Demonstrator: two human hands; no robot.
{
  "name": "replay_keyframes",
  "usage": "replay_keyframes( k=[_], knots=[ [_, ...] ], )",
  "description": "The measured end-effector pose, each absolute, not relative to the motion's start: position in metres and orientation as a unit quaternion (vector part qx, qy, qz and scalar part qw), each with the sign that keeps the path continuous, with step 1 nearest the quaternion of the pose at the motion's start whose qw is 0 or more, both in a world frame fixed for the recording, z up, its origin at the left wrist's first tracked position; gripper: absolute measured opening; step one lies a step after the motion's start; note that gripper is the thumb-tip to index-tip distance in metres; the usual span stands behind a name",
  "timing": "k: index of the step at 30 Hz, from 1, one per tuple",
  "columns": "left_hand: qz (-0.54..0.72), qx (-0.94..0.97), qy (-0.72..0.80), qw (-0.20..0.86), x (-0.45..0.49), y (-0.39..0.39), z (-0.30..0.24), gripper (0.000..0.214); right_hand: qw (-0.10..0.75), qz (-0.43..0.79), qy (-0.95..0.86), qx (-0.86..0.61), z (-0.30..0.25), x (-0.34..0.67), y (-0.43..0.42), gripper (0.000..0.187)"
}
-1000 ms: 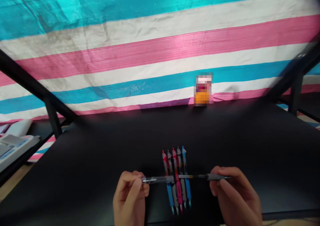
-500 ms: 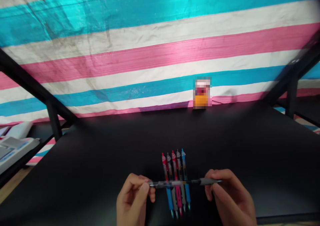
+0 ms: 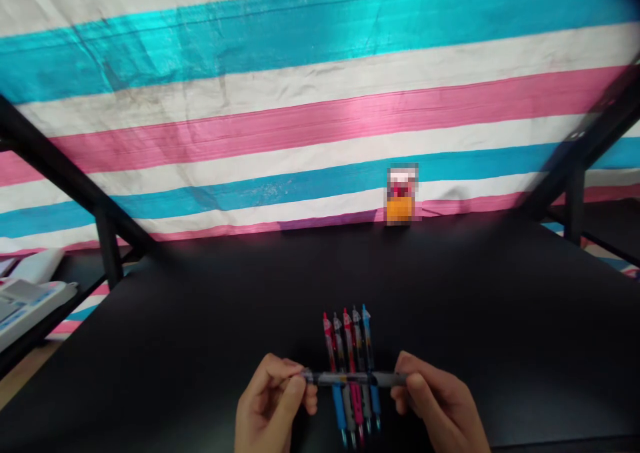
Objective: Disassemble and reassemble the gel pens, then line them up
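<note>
A ballpoint pen (image 3: 345, 378) with a clear barrel and a grey grip (image 3: 389, 379) is held level between my two hands. My left hand (image 3: 273, 399) pinches its clear end. My right hand (image 3: 437, 399) pinches the grip end, and its fingers cover the tip. Grip and barrel meet with no visible gap. Beneath the held pen, several pens lie side by side on the black table, clicker ends away from me. Among them are a pen with red top and blue grip (image 3: 339, 403), a pink-gripped pen (image 3: 356, 406) and a blue pen (image 3: 369, 346).
The black table (image 3: 225, 306) runs back to a striped tarp (image 3: 250, 126). A pixelated object with an orange lower part (image 3: 400, 206) stands at the back edge. Black frame bars (image 3: 60, 166) slant along both sides. A white device (image 3: 35, 306) sits at the far left.
My right hand has moved left, bringing the grey grip up against the clear barrel. The dark refill stretch that showed between them is now covered. My left hand has barely moved.
</note>
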State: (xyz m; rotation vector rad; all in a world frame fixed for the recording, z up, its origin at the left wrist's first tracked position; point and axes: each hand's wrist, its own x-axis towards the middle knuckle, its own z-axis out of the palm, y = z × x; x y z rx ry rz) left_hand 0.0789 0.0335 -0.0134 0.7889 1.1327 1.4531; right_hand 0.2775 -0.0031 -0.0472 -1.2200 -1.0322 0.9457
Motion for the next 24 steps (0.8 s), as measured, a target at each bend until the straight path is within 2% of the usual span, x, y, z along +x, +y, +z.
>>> replay_keyframes(
  k=[2,7,12,17,20,24],
  knots=[
    [0.605,0.332,0.475,0.546,0.073,0.036,-0.018,0.037,0.623,0.403,-0.419,-0.524,-0.048,0.275,-0.003,0.039],
    [0.601,0.334,0.473,0.551,0.066,0.039,-0.026,0.036,0.638,0.361,-0.368,-0.572,-0.051,0.27,-0.007,0.027],
    [0.599,0.328,0.476,0.555,0.066,0.037,-0.025,0.036,0.612,0.353,-0.384,-0.594,-0.052,0.272,-0.007,0.026],
    [0.607,0.317,0.481,0.548,0.069,0.037,-0.021,0.038,0.563,0.35,-0.481,-0.574,-0.048,0.277,-0.004,0.053],
    [0.609,0.317,0.478,0.549,0.068,0.038,-0.022,0.037,0.595,0.353,-0.451,-0.563,-0.051,0.274,-0.004,0.037],
    [0.604,0.321,0.476,0.553,0.066,0.038,-0.025,0.036,0.61,0.362,-0.401,-0.58,-0.054,0.27,-0.005,0.031]
  ],
)
